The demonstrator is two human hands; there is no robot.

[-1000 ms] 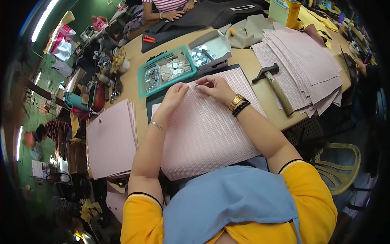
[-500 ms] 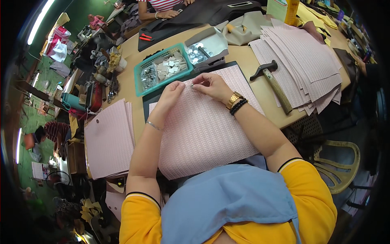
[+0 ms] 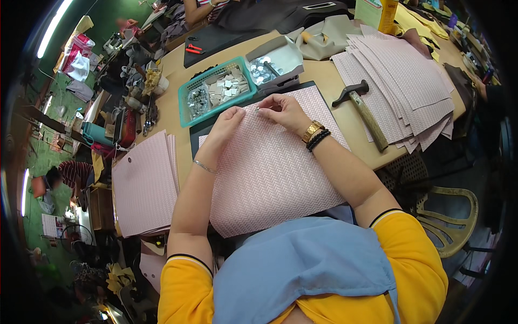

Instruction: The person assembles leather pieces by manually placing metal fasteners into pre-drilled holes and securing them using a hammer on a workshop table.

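A pale pink sheet with a herringbone weave pattern (image 3: 272, 178) lies before me, its near edge against my blue apron. My left hand (image 3: 228, 124) is closed in a pinch at the sheet's far left part, seemingly on its edge. Just to the right, my right hand (image 3: 285, 114) pinches a small shiny metal piece (image 3: 258, 109) between thumb and fingertips, close above the sheet. What exactly the piece is, I cannot make out. A dark board (image 3: 200, 141) shows under the sheet's far side.
Beyond my hands stand a teal basket (image 3: 184, 117) of small pale pieces and a box (image 3: 294, 59) of metal discs. A hammer (image 3: 372, 121) rests beside stacked pink sheets (image 3: 402, 81) at right. More sheets (image 3: 145, 186) lie left. Red-handled cutters (image 3: 194, 49) lie farther off, near a co-worker.
My right hand has shifted slightly right, widening its gap from my left hand. The co-worker's hand has lifted off the dark material at the far side.
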